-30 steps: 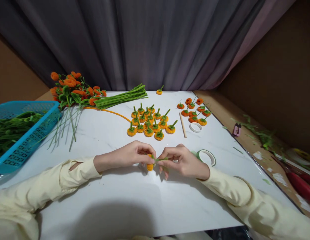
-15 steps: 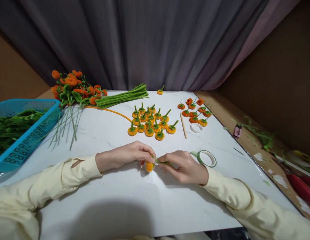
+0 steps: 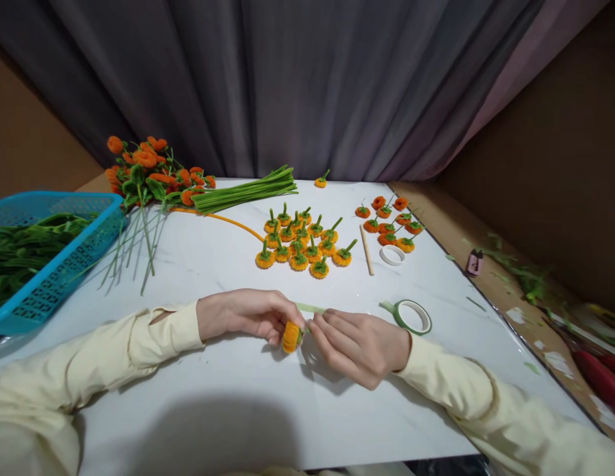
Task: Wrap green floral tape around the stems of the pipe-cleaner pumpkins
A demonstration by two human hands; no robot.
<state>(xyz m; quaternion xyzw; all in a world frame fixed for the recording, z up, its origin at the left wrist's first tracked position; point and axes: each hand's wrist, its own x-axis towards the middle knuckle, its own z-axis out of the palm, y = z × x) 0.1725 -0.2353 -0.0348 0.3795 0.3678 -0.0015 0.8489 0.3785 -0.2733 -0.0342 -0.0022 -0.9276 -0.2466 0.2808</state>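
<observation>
My left hand [image 3: 257,317] pinches a small yellow-orange chenille flower head [image 3: 290,337], turned on its side with its green base facing right. Close by on the right, the fingertips of my right hand [image 3: 364,344] are pressed together at that green base. A strip of light green tape [image 3: 311,307] stretches between the two hands, its right end going behind my right fingers. The stem at the base is mostly hidden by the fingertips. A roll of green tape [image 3: 412,317] lies beside my right wrist.
Several yellow flower heads with green stems [image 3: 298,261] stand mid-table; orange ones [image 3: 386,238] sit right, near a wooden stick [image 3: 366,250] and a white ring [image 3: 392,255]. Green stems [image 3: 248,190], orange flowers [image 3: 143,158] and a blue basket [image 3: 64,277] of leaves occupy the left.
The flower head has turned in my left hand and shifted slightly left. My right hand has rolled over, its fingers now at the base, and the tape strip shows behind.
</observation>
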